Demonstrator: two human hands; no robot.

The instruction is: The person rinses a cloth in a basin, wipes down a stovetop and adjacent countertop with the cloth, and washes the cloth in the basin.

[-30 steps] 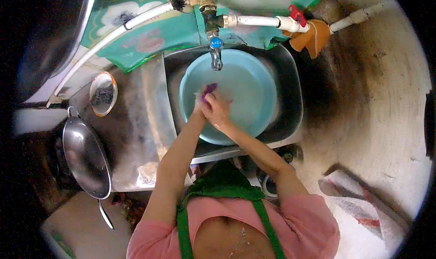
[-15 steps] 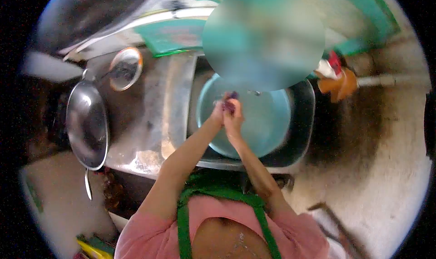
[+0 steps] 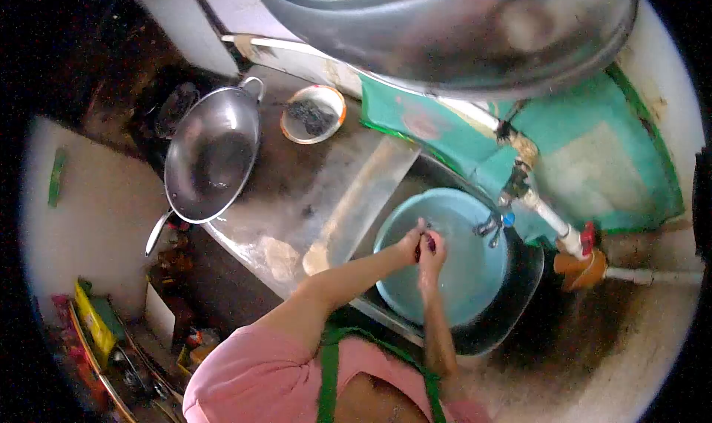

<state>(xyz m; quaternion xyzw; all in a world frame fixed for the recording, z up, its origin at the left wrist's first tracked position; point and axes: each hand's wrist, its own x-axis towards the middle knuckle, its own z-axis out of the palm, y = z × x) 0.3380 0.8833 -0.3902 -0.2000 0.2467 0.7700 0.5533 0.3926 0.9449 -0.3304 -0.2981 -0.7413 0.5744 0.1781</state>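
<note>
Both hands are together over the light blue basin [image 3: 386, 274], which holds water and sits in a dark sink [image 3: 525, 300]. My left hand [image 3: 410, 245] is closed, pressed against my right hand [image 3: 432, 255]. Between them shows a small dark purple bundle [image 3: 428, 243], perhaps cloth or a vegetable; its kind is too blurred to tell. The fingers of both hands are wrapped round it and cover most of it. Just right of the hands, a tap [image 3: 489, 226] with a blue part reaches over the basin.
A large wok [image 3: 211, 159] with a long handle rests on the stove at left. Beside it on the metal counter [image 3: 297, 208] stands an orange-rimmed bowl [image 3: 334, 119] with dark stuff inside. Pipes with a red valve [image 3: 587, 239] run along the right wall. A large dark shiny vessel [image 3: 460, 44] fills the top.
The camera view has turned and shifted, so the sink appears lower right and the wok shows more fully. The hands stay together over the basin, still holding the purple bundle.
</note>
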